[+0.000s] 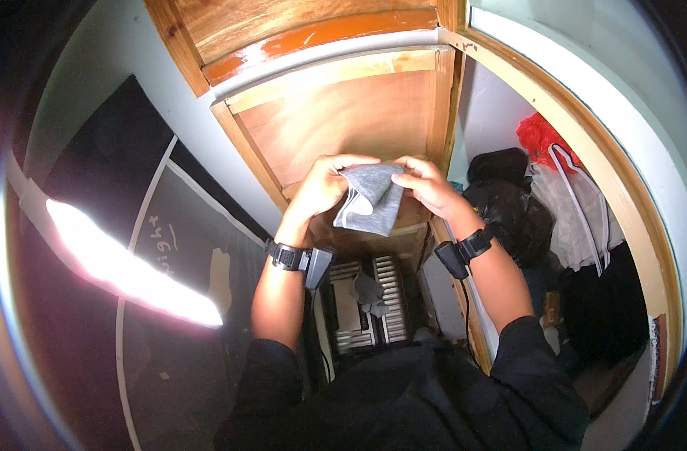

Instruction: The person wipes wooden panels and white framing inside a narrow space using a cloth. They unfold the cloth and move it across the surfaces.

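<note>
A small piece of grey fabric (pixel 381 203) with pale edges hangs folded between my two hands, in front of a wooden panel. My left hand (pixel 321 186) pinches its upper left corner. At the upper right, my right hand (pixel 432 188) grips it with the thumb on the near face. What kind of item the fabric is, I cannot tell. Lower down, another crumpled grey cloth (pixel 370 293) lies on a dark and white slatted object (pixel 392 308).
A bright tube lamp (pixel 133 263) glares at the left beside a dark panel (pixel 174 353). On the right, a wooden frame (pixel 569 105) borders a recess with a white hanger (pixel 576 195), a red bag (pixel 539 139) and black bags (pixel 509 210). Cables hang from my wrist devices.
</note>
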Demonstrator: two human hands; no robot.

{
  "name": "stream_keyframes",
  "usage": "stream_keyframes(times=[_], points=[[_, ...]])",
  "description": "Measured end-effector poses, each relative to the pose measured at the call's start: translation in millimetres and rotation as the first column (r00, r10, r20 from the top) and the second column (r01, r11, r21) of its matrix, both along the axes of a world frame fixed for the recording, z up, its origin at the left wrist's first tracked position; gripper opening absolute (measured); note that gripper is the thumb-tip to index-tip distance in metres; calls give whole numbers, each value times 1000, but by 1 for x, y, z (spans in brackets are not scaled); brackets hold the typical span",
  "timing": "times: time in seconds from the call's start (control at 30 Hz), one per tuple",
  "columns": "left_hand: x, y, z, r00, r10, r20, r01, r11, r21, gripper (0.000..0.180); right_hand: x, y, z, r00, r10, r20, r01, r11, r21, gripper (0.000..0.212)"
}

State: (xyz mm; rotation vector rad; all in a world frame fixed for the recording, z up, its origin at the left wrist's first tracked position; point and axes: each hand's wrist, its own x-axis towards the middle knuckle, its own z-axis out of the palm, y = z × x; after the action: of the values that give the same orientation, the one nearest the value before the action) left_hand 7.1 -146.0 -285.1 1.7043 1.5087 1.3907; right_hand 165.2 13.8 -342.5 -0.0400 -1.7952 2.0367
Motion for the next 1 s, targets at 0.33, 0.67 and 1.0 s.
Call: stream_keyframes(times=[0.33, 0.67, 1.0], points=[[-4, 9, -14, 908, 192, 372, -178, 981, -72, 19, -11, -23, 17, 999, 7, 40, 7, 937, -350, 34], [6, 14, -13, 874, 284, 394, -303, 953, -14, 22, -22, -37, 41, 988, 87, 127, 9, 792, -611, 39], [-82, -25, 10, 104, 965, 242, -714, -97, 694, 29, 3, -9, 73, 810, -542, -223, 304, 714, -630, 35]])
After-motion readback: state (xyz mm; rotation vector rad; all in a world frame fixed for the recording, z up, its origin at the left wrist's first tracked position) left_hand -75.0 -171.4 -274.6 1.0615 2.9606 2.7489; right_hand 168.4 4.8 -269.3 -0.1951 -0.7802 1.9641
